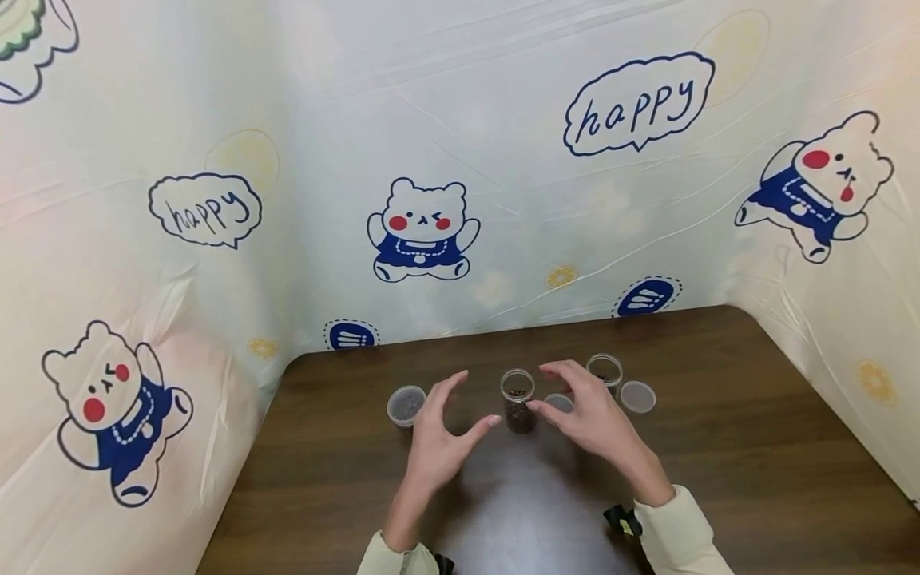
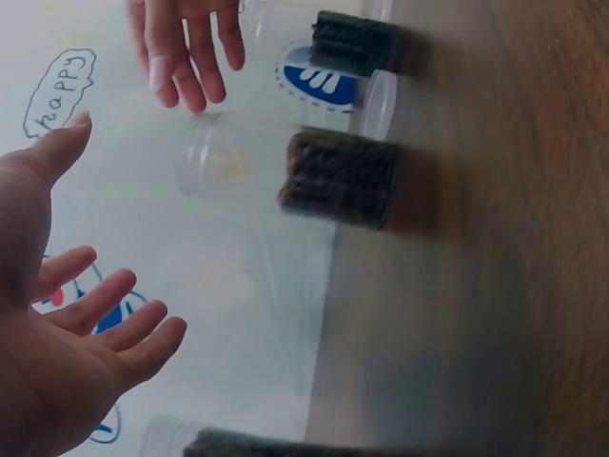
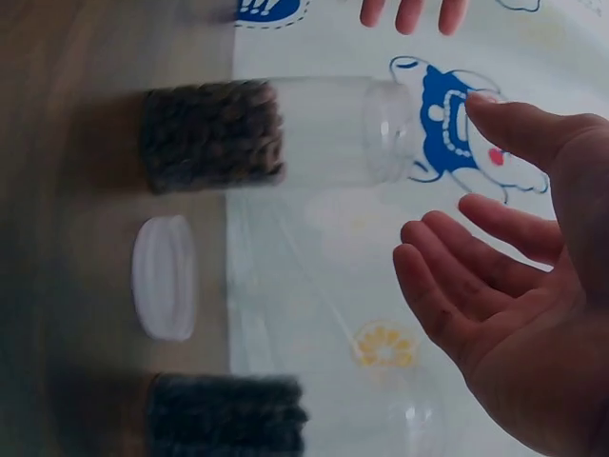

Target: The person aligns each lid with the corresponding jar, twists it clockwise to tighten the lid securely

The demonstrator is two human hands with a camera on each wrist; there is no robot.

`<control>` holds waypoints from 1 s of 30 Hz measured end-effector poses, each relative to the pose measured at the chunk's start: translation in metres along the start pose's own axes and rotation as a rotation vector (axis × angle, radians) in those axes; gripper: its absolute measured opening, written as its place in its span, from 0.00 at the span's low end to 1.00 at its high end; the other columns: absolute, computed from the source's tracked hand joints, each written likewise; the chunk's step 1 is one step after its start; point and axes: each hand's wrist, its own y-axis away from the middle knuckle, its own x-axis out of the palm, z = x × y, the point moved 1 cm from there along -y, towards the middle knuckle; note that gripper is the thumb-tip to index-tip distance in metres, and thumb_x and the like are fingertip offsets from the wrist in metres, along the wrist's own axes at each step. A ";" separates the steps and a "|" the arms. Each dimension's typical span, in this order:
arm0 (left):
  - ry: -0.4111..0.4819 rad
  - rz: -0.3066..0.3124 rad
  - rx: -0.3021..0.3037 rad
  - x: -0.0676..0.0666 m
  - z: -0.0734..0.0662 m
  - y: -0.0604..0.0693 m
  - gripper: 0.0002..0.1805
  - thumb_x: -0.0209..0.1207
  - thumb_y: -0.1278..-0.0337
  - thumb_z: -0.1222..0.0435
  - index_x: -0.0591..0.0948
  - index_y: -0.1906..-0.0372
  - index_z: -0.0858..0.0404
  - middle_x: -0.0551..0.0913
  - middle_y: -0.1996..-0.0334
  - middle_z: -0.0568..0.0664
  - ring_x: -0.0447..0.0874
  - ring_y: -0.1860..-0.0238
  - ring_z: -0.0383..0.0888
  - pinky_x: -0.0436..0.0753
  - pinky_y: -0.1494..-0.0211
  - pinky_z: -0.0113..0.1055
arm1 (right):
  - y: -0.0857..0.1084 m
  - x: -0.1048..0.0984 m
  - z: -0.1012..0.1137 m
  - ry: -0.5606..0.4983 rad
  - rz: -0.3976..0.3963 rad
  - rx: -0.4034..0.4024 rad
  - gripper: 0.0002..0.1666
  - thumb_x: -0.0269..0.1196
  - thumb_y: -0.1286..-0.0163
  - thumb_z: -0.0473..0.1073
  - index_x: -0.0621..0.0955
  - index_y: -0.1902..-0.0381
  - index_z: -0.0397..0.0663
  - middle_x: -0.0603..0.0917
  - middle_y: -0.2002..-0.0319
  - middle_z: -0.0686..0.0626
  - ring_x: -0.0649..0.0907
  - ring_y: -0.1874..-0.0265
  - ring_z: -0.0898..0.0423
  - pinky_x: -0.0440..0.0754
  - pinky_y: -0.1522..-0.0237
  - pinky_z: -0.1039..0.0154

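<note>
"Where's the tall, clear cylindrical jar of dark brown pieces (image 1: 519,415)?"

"Upright and uncapped on the brown wood-grain table (image 1: 747,455), between the two hands."

"Does either have hold of it?"

"No. The left hand (image 1: 437,447) is curved, thumb and fingers spread apart, in the air beside it. The right hand (image 1: 602,419) mirrors that, and the right wrist view shows a gap between it and the jar."

"How would you take hold well?"

"I'd close both hands evenly, low around the filled part, where the weight probably sits. With the mouth uncovered, a tilt could spill pieces."

"Anything nearby to mind?"

"The flat white round lid (image 3: 164,278) just beside the jar on the right hand's side; the wrist could brush it. Farther right are a second clear jar with dark contents (image 1: 605,372) and a pale disc-shaped lid (image 1: 638,397). A pale-topped round container (image 1: 406,406) stands near the left hand."
</note>
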 end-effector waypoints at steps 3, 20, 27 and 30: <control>0.015 0.023 -0.019 0.007 0.003 -0.003 0.41 0.80 0.50 0.51 0.76 0.29 0.48 0.81 0.34 0.48 0.79 0.31 0.51 0.81 0.29 0.53 | 0.002 0.002 -0.006 0.031 0.034 0.032 0.33 0.78 0.36 0.47 0.81 0.37 0.40 0.86 0.42 0.41 0.87 0.49 0.45 0.89 0.48 0.47; 0.112 0.145 -0.123 0.048 0.029 -0.008 0.44 0.78 0.48 0.46 0.75 0.27 0.54 0.79 0.32 0.56 0.77 0.28 0.59 0.78 0.27 0.56 | 0.001 0.027 -0.037 0.109 0.198 0.149 0.31 0.72 0.31 0.40 0.78 0.34 0.35 0.83 0.37 0.37 0.83 0.37 0.39 0.82 0.35 0.40; 0.173 0.161 -0.152 0.063 0.035 -0.013 0.43 0.78 0.47 0.49 0.74 0.27 0.53 0.78 0.30 0.54 0.78 0.28 0.59 0.78 0.26 0.57 | -0.003 0.041 -0.043 0.146 0.265 0.185 0.32 0.71 0.32 0.37 0.76 0.33 0.33 0.81 0.34 0.34 0.80 0.32 0.37 0.78 0.31 0.39; 0.210 0.168 -0.167 0.068 0.036 -0.015 0.42 0.79 0.47 0.51 0.74 0.27 0.51 0.78 0.30 0.54 0.77 0.27 0.55 0.77 0.25 0.55 | -0.003 0.046 -0.044 0.190 0.271 0.177 0.31 0.71 0.32 0.36 0.76 0.34 0.31 0.80 0.33 0.32 0.79 0.32 0.36 0.78 0.30 0.39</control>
